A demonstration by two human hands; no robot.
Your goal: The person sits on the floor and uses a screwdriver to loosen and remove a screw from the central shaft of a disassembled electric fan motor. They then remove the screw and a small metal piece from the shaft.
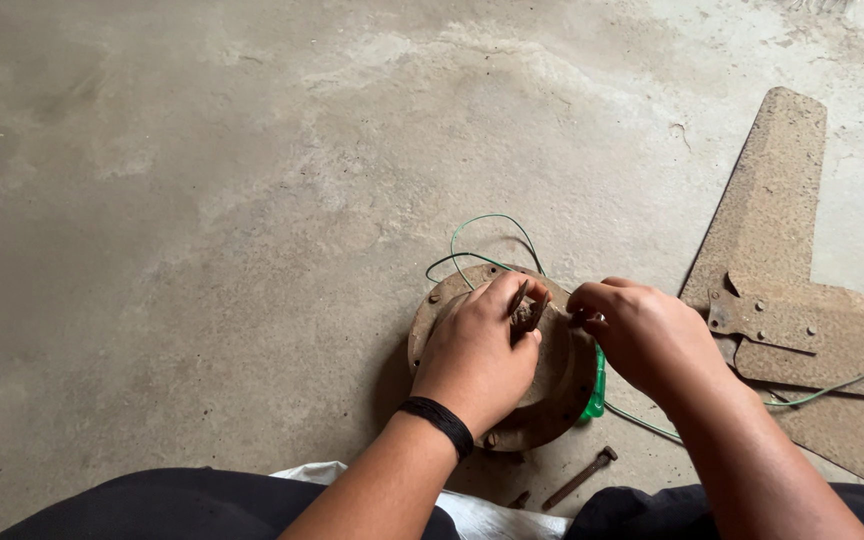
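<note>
A round rusty motor housing (558,392) lies on the concrete floor in front of me. My left hand (479,352), with a black band at the wrist, rests on top of it and pinches a small dirty part near its centre. My right hand (640,335) meets it from the right, fingertips closed on something small beside that part; what it is I cannot make out. Thin green wire (482,228) loops out behind the housing and trails right under my right forearm. A green plastic piece (595,392) shows at the housing's right edge.
Rusty brown fan blades (777,210) lie flat to the right, one with a metal bracket (764,320) bolted on. A rusty bolt (580,478) lies on the floor near my knees. White cloth (482,512) sits between my dark-clad legs.
</note>
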